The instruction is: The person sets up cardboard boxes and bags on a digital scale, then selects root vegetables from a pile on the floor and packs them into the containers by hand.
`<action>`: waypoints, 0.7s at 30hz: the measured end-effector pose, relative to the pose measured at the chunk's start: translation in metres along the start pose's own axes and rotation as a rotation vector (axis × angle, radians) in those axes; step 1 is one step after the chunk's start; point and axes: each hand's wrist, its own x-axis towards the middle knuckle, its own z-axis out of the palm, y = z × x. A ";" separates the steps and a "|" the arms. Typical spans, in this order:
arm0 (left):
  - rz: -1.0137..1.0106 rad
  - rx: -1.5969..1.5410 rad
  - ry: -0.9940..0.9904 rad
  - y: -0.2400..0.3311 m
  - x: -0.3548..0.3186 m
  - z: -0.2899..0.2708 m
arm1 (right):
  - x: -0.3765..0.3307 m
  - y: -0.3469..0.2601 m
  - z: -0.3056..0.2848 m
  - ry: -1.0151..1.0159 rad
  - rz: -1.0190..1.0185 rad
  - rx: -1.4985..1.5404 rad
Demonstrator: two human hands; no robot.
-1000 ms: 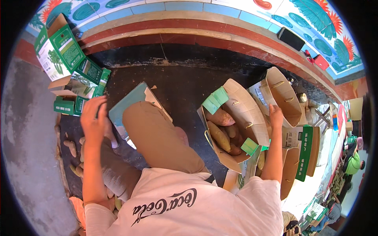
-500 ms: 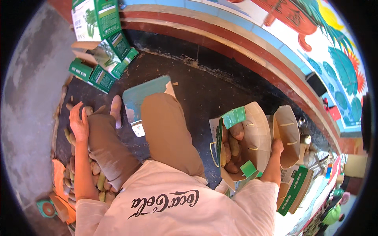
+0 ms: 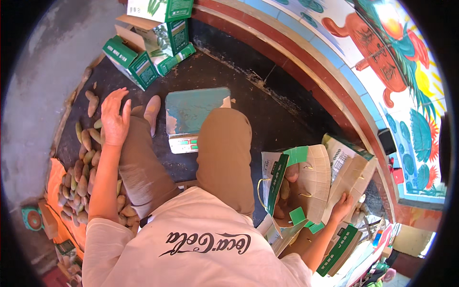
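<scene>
My left hand (image 3: 114,117) hovers by my left knee, its fingers stretched out and nothing in them. Beside that arm lies a heap of long brown tubers (image 3: 81,174), a few of them greenish. On my right, my right hand (image 3: 342,208) grips the lower edge of a cardboard box (image 3: 354,174) with a bare brown panel and a printed white-and-green side. Left of this box stands an open carton (image 3: 313,174) with tubers (image 3: 285,189) inside, green flaps and yellow cord handles. How deep its contents go is hidden.
Between my legs sits a scale (image 3: 196,112) with a worn blue-green platform. Green-and-white cartons (image 3: 158,40) are stacked ahead. A single tuber (image 3: 92,103) lies near the mat's left edge. Another green-edged carton (image 3: 339,251) stands behind my right forearm, and a tiled, painted wall (image 3: 330,50) runs along the right.
My right hand has tilted the cardboard box, bringing its printed side into sight and its brown panel closer to the filled carton. The whole view has shifted, showing more of the tuber heap.
</scene>
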 end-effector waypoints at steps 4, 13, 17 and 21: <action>0.008 0.022 -0.003 -0.004 -0.006 -0.007 | 0.022 -0.095 -0.051 0.000 -0.113 -0.011; -0.019 0.008 0.031 -0.011 -0.023 -0.024 | 0.067 -0.220 -0.119 0.161 -0.460 0.053; -0.044 0.003 0.001 -0.016 -0.029 -0.031 | 0.091 -0.277 -0.113 0.161 -0.506 0.208; -0.040 0.020 0.023 -0.025 -0.035 -0.033 | 0.109 -0.348 -0.093 0.098 -0.675 0.383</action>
